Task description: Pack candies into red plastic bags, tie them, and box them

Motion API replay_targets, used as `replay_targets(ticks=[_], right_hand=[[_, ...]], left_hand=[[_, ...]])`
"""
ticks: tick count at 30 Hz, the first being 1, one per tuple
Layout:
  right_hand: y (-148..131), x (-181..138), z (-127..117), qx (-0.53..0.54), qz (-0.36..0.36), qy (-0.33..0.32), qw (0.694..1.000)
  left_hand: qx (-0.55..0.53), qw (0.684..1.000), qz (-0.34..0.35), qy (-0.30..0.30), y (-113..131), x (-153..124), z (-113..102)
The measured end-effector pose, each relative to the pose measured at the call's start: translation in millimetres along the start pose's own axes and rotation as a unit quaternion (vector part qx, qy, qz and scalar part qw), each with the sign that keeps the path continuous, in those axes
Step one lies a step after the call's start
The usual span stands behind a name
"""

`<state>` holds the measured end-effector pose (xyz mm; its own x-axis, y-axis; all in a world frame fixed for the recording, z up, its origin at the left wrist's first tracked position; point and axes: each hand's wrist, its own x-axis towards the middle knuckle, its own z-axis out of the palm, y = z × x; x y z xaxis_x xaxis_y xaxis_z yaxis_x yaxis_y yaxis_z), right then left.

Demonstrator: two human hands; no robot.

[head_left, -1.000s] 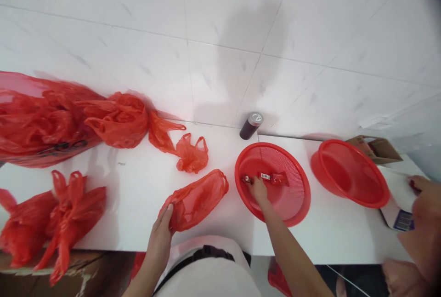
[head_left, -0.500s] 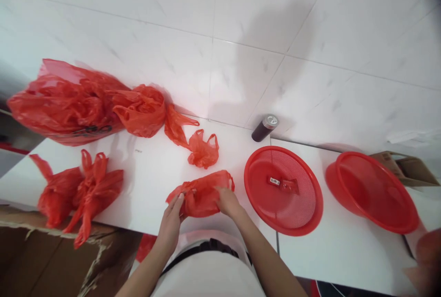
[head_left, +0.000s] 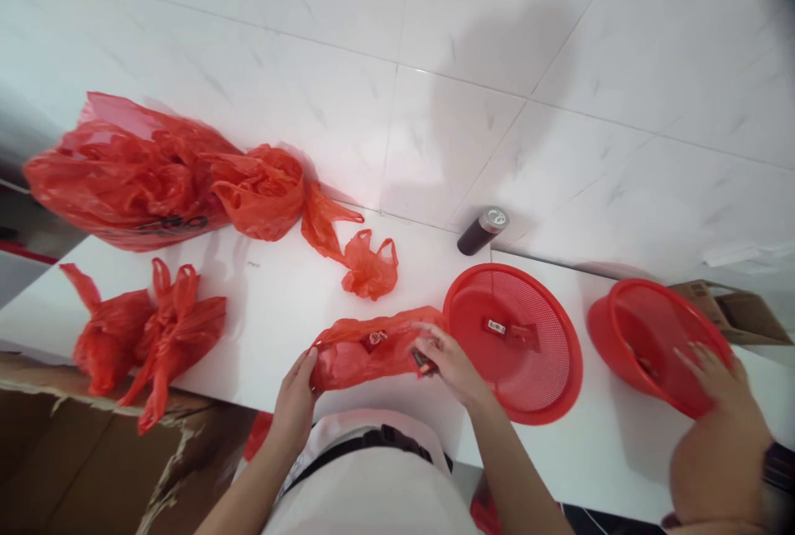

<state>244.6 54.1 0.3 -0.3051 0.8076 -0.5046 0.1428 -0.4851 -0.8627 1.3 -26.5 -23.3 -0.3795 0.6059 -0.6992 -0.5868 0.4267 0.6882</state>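
Note:
A thin red plastic bag [head_left: 366, 349] lies stretched along the front of the white counter [head_left: 279, 311]. My left hand [head_left: 296, 392] pinches its left end. My right hand [head_left: 448, 357] grips its right end, fingers closed on the plastic beside the rim of a red mesh basket [head_left: 546, 386]. A small red packet [head_left: 515, 334] lies in that basket. Something small and dark shows inside the bag.
Another person's hand [head_left: 714, 419] reaches into a second red basket [head_left: 627, 328] at the right. Knotted red bags [head_left: 149, 332] sit at the left front, a big heap of red bags [head_left: 155, 179] at the back left, a small one [head_left: 369, 266] mid-counter. A dark can [head_left: 481, 230] lies by the tiled wall.
My right hand left the mesh basket, came to the bag, and the two hands have pulled it out lengthwise. Another person's hand has come into the right basket.

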Motion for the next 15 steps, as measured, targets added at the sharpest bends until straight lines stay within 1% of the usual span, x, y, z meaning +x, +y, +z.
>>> replay_targets(ticks=[2,3,5,7,9,10,12,13,15], right_hand=[[-1.8,2.5,7.2,0.134,0.005,0.001,0.991],[-0.9,5.2,12.2,0.178,0.004,0.008,0.984],[3.5,11.8,24.7,0.229,0.005,0.0,0.973],[8.2,18.0,38.4,0.226,0.012,-0.018,0.974],[9.6,22.7,48.0,0.172,0.005,-0.015,0.985],[8.4,24.2,49.0,0.136,-0.007,-0.006,0.991],[2.6,26.3,38.9,0.074,-0.042,0.029,0.996],[-1.1,27.1,26.9,0.048,-0.061,0.055,0.995],[-6.2,29.6,-10.4,-0.017,-0.091,0.124,0.988]], left_hand=[[0.006,1.0,-0.005,-0.01,0.2,1.4,3.0],[0.006,1.0,-0.006,-0.016,0.6,1.9,4.2],[0.005,1.0,-0.003,-0.02,1.2,2.5,6.0],[0.005,1.0,-0.004,-0.017,1.1,2.7,7.0],[0.008,1.0,-0.007,-0.019,0.5,2.8,7.4],[0.009,1.0,-0.007,-0.022,0.1,2.7,7.4],[0.008,1.0,-0.005,-0.024,-0.5,2.5,7.1],[0.008,1.0,-0.003,-0.024,-0.6,2.3,6.9],[0.008,1.0,-0.003,-0.023,-0.8,2.3,6.1]])
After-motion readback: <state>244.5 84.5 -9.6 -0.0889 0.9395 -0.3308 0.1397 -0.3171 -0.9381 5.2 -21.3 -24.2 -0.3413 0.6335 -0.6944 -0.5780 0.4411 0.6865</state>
